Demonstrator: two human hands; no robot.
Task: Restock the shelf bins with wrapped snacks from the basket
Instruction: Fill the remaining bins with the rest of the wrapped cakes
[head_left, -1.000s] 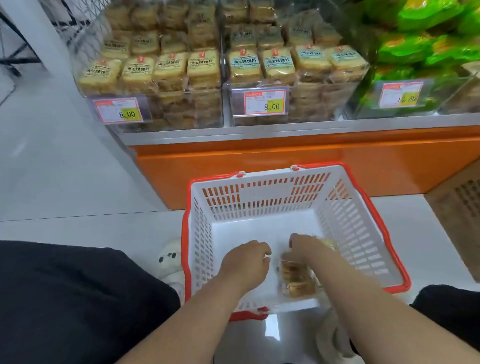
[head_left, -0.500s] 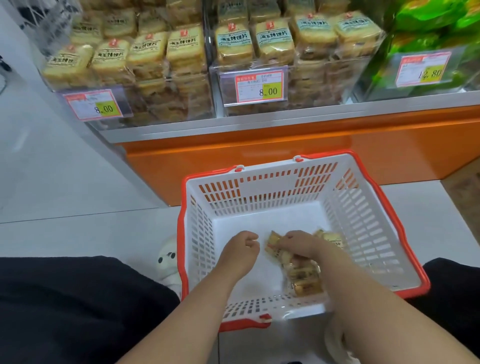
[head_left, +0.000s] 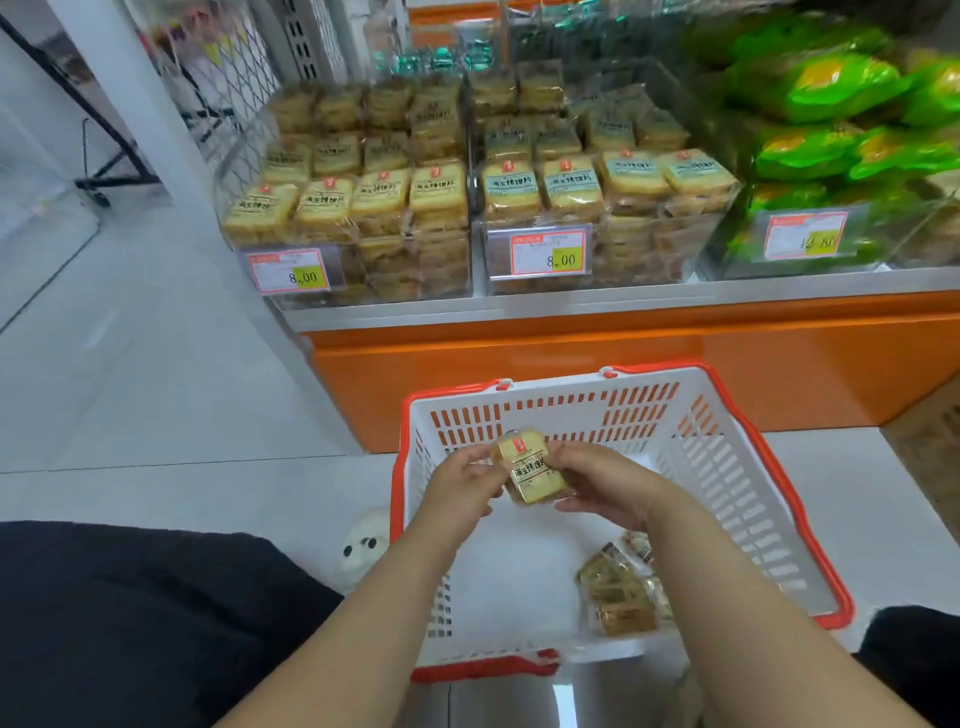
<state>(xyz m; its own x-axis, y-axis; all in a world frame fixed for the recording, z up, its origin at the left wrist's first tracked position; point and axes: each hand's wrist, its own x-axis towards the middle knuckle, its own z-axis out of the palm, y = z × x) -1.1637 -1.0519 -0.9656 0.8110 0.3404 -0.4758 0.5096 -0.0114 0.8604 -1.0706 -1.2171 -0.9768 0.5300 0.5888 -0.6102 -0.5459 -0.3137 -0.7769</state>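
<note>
A white basket with a red rim (head_left: 753, 499) sits on the floor in front of the shelf. Above it, my left hand (head_left: 460, 486) and my right hand (head_left: 605, 486) both hold one wrapped yellow snack (head_left: 530, 470), label up, between them. A few more wrapped snacks (head_left: 621, 597) lie on the basket floor near my right forearm. On the shelf stand two clear bins stacked with the same snacks, the left bin (head_left: 353, 208) and the middle bin (head_left: 602, 197).
A third bin (head_left: 841, 156) at the right holds green packets. The orange shelf base (head_left: 623, 364) runs behind the basket. Price tags (head_left: 550, 252) hang on the bin fronts. A white plush slipper (head_left: 363, 545) lies left of the basket.
Both hands rose from the basket floor, lifting one wrapped snack up between them. My view tilted up toward the shelf bins.
</note>
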